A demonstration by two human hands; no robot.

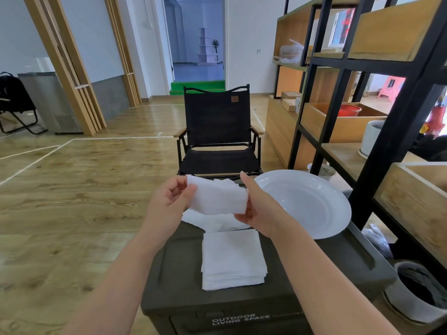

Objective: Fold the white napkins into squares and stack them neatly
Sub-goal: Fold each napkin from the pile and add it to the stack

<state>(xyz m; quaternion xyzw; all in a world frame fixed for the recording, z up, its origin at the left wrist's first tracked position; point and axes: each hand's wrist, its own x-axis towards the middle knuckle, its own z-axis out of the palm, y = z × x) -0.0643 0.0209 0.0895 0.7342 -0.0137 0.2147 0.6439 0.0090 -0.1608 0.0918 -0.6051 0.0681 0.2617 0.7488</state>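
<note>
Our left hand [169,201] and right hand [254,204] each pinch an end of a half-folded white paper napkin [217,198], held in the air. Below our hands: loose unfolded napkins [212,222]; nearer us, a stack of folded white squares [232,257] on the dark green box bench [314,257]. Risk: uneven edges, a skewed square. Right of our hands: round white plate [314,204], empty.

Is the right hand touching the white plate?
Cannot tell. In the head view the right hand overlaps the plate's rim, but it holds the napkin raised.
</note>
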